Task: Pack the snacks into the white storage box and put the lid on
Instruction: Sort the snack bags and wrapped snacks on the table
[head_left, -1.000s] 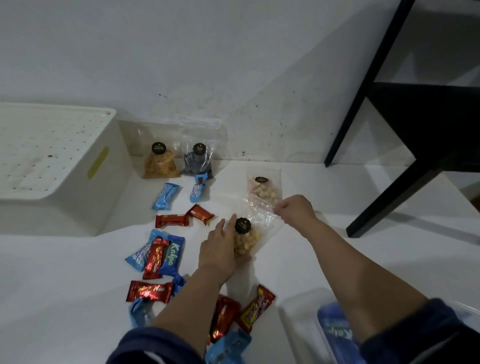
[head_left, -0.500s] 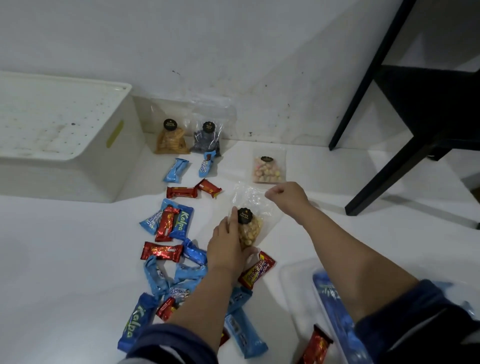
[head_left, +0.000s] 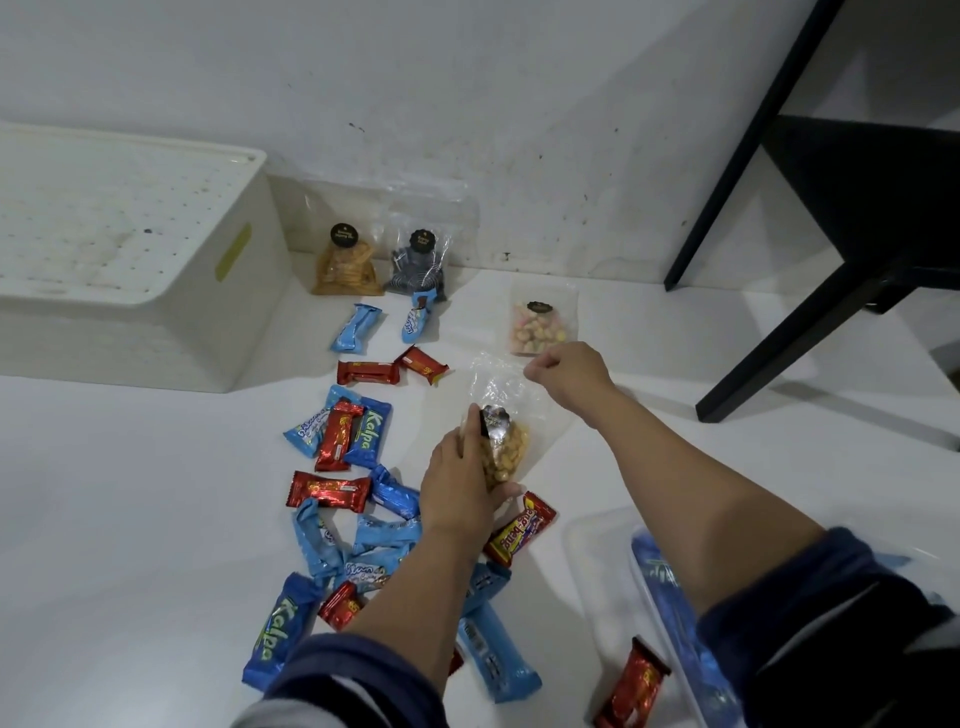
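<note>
My left hand (head_left: 465, 488) grips the filled lower part of a clear bag of yellow nuts (head_left: 506, 452) with a black round sticker. My right hand (head_left: 569, 376) pinches the same bag's empty top end. The bag is slightly tilted above the white floor. The white storage box (head_left: 135, 270) stands at the far left with its perforated lid (head_left: 104, 208) on top. Several blue and red wrapped snack bars (head_left: 358, 441) lie scattered on the floor to the left of my left arm and under it.
Three more clear snack bags lean or lie near the wall: an orange one (head_left: 345, 265), a dark one (head_left: 418, 267) and a pastel one (head_left: 540, 327). A clear plastic tray (head_left: 597, 551) with blue packs sits bottom right. Black furniture legs (head_left: 810, 322) stand at right.
Both hands have drawn the nut bag nearer to me and lifted it. The view has tilted down, showing more snack bars in the foreground.
</note>
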